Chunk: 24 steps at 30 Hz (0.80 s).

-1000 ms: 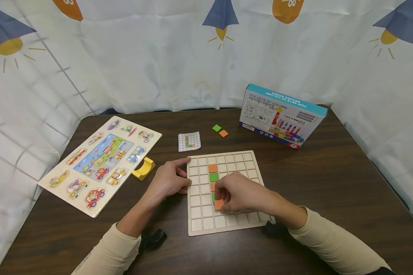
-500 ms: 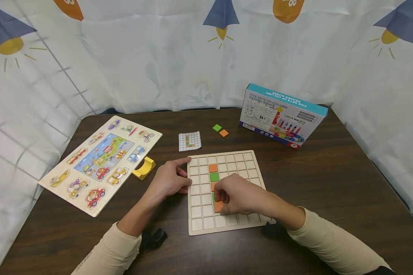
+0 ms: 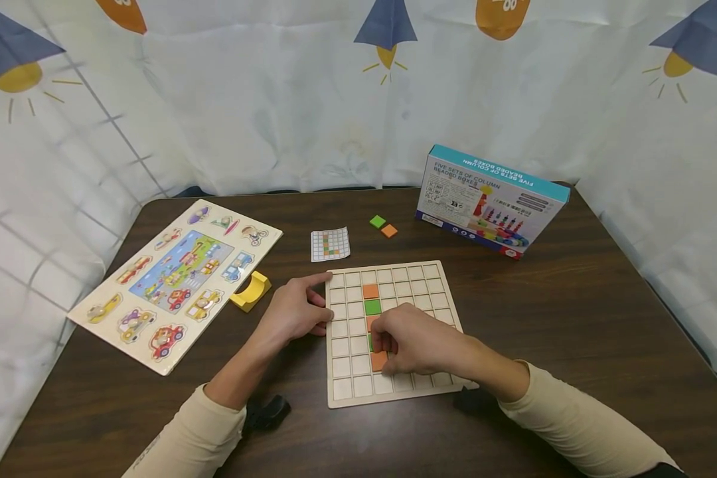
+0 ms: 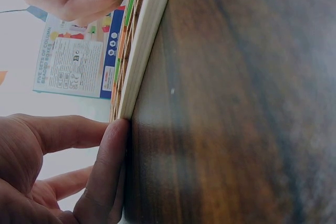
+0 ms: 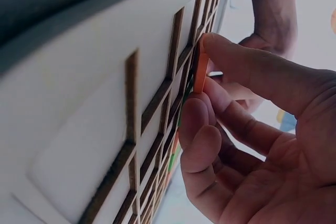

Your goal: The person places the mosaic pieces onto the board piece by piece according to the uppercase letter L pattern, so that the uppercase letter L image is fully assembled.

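A wooden grid board [image 3: 416,375] lies on the table, its column of orange and green tiles partly behind my right hand [image 3: 421,340]. That hand pinches an orange tile [image 3: 379,361] between thumb and fingers, at the column's near end. In the right wrist view the orange tile [image 5: 201,72] stands tilted at the grid's dividers. My left hand [image 3: 291,311] touches the board's left edge with fingertips; in the left wrist view two fingers [image 4: 105,174] press against the board's side [image 4: 149,45]. A small card [image 3: 330,245] with a coloured grid pattern lies beyond the board.
Loose green [image 3: 378,222] and orange [image 3: 389,230] tiles lie behind the board. A printed box [image 3: 492,202] stands back right. Left lie a vehicle puzzle board [image 3: 176,285] and a yellow arched block [image 3: 252,292]. A white curtain [image 3: 263,99] hangs behind the table.
The orange tile in my right hand has come down slightly and lies flatter against the board. My left hand has stayed at the board's edge.
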### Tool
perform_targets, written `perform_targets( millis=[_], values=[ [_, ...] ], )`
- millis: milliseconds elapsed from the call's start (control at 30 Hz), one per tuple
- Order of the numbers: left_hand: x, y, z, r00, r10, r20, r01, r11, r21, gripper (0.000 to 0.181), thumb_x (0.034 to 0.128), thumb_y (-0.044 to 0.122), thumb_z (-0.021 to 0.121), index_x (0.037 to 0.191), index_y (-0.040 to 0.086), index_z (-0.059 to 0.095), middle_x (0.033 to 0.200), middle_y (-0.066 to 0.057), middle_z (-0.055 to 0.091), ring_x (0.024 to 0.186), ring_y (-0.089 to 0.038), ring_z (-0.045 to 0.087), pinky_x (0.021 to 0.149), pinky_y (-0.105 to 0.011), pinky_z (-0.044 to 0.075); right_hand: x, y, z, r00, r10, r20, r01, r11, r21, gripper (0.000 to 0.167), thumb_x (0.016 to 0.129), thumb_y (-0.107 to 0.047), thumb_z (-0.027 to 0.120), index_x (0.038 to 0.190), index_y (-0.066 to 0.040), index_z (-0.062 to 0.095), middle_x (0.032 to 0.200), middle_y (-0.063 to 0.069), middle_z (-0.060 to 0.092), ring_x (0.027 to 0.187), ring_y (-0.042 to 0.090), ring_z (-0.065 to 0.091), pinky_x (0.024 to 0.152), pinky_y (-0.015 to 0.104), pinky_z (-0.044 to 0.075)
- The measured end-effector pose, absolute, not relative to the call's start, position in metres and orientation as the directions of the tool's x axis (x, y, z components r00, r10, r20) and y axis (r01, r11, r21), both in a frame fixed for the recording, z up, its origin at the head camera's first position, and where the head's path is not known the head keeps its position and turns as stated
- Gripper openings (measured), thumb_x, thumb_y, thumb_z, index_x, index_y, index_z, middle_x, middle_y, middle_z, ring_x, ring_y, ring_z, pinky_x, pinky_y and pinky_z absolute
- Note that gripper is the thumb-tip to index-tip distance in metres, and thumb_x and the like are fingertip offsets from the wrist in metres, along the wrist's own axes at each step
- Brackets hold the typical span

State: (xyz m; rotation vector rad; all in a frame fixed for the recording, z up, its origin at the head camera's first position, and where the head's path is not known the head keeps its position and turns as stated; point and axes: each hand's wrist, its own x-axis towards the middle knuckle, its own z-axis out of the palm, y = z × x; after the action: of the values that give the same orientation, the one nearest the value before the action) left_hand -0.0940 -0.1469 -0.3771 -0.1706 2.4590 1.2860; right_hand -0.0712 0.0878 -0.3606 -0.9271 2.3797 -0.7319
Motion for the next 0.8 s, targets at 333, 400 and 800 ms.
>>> perform_targets(
  millis=[333,400,800],
  values=[
    [-0.0942,-0.1469,-0.3776,-0.930,0.058,-0.362,-0.265,0.577,0.773,0.076,0.0833,-0.002,0.076,0.154,0.015,0.053,0.103,-0.017,0.065,0.059,-0.015,0.071,0.057,-0.032,0.065,-0.0704,0.0887,-0.3617,-0.663,-0.715,-0.223,-0.464,0.626,-0.626,0.025,0.076,-0.013,0.092,0.085,-0.016,0.069,0.076,-0.001,0.065,0.068,0.007,0.053,0.061,0.022,0.049],
    [-0.0941,-0.1469,-0.3777,-0.930,0.059,-0.362,-0.266,0.573,0.775,0.076,0.0832,-0.002,0.076,0.153,0.015,0.053,0.103,-0.017,0.065,0.059,-0.015,0.071,0.057,-0.032,0.065,-0.0704,0.0886,-0.3619,-0.662,-0.716,-0.220,-0.466,0.624,-0.627,0.025,0.076,-0.013,0.092,0.085,-0.016,0.069,0.076,-0.001,0.065,0.069,0.007,0.053,0.062,0.022,0.049],
    [-0.0946,-0.1469,-0.3778,-0.928,0.056,-0.368,-0.273,0.570,0.775,0.077,0.0825,-0.002,0.077,0.154,0.017,0.053,0.102,-0.016,0.064,0.059,-0.016,0.071,0.057,-0.032,0.066,-0.0742,0.0899,-0.3602,-0.668,-0.711,-0.221,-0.466,0.631,-0.621,0.021,0.079,-0.014,0.089,0.085,-0.015,0.070,0.078,-0.002,0.065,0.072,0.008,0.056,0.064,0.022,0.051]
  ],
)
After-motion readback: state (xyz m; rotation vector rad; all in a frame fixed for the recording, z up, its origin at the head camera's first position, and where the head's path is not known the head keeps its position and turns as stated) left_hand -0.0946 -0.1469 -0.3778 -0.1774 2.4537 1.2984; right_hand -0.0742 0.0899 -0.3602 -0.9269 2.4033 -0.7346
